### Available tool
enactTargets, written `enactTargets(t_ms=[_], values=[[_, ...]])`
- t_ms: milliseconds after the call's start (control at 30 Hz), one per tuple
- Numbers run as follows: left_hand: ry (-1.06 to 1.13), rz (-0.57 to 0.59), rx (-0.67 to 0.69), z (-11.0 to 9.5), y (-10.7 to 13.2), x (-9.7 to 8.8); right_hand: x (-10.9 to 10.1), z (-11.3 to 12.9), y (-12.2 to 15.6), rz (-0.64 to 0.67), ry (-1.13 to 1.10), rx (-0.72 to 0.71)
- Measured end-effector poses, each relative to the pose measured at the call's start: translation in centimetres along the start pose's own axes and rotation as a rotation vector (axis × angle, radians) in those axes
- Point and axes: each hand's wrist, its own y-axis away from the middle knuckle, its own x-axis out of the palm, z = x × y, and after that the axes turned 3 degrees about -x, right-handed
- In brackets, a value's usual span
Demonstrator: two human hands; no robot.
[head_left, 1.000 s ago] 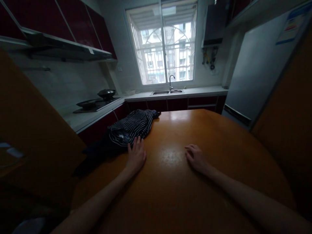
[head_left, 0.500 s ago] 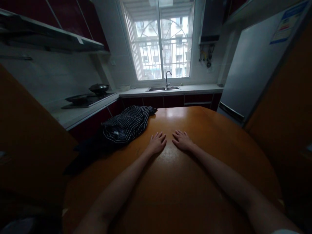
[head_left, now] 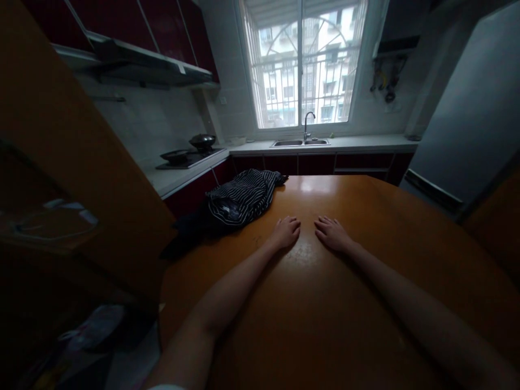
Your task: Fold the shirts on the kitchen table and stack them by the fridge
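My left hand [head_left: 285, 232] lies flat on the wooden table [head_left: 390, 238], fingers stretched out, holding nothing. My right hand [head_left: 332, 234] rests flat beside it, a short gap between the two, also empty with fingers spread. A dark striped garment [head_left: 242, 196] lies crumpled at the table's far left edge, a hand's width left of my left hand and not touched by it.
A counter runs along the far wall with a sink and tap [head_left: 303, 142] under the window [head_left: 303, 65]. A stove with pans [head_left: 189, 154] stands at the left. A grey fridge [head_left: 467, 124] is at the right. A wooden panel [head_left: 73, 162] rises on the left.
Both hands slid from wide apart to the middle of the table, the left one leaving the garment's edge. The view then swung left; the hands stayed flat.
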Motion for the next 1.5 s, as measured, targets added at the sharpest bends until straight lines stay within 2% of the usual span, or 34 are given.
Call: enactTargets(t_ms=[100,233,300,367,500,733,967,1133,1300,1400,1500], values=[[-0.033,-0.105,-0.093,1.6,-0.2,-1.4,0.1,-0.3,0.0,-0.011,-0.002,-0.018],[-0.134,-0.283,-0.411,5.6,0.3,-3.7,0.4,-0.7,-0.1,-0.016,-0.006,-0.029],[-0.152,-0.282,-0.557,7.6,0.7,-4.3,0.5,-0.8,-0.1,-0.016,-0.005,-0.032],[-0.149,-0.245,-0.627,9.1,0.9,-4.6,0.6,-0.8,-0.1,-0.018,-0.004,-0.03],[-0.143,-0.206,-0.594,9.9,0.6,-4.6,0.3,-0.5,0.0,-0.018,-0.003,-0.026],[-0.147,-0.197,-0.461,7.1,-0.2,-4.3,0.0,-0.3,0.1,-0.024,-0.018,-0.023],[-0.109,-0.17,-0.296,2.7,0.2,-4.0,0.1,-0.4,0.0,-0.03,-0.008,-0.028],[-0.057,-0.098,-0.101,-1.3,1.1,-3.1,0.3,-0.3,-0.1,-0.092,-0.069,0.004],[-0.001,-0.025,0.194,-4.8,1.9,-2.2,0.1,-0.3,-0.1,-0.176,-0.156,-0.035],[0.037,-0.033,0.283,-5.4,1.4,-2.9,-0.2,-0.2,0.2,-0.168,-0.18,-0.171],[0.053,-0.1,0.172,-3.7,0.2,-4.5,-0.2,0.2,0.4,-0.161,-0.162,-0.303]])
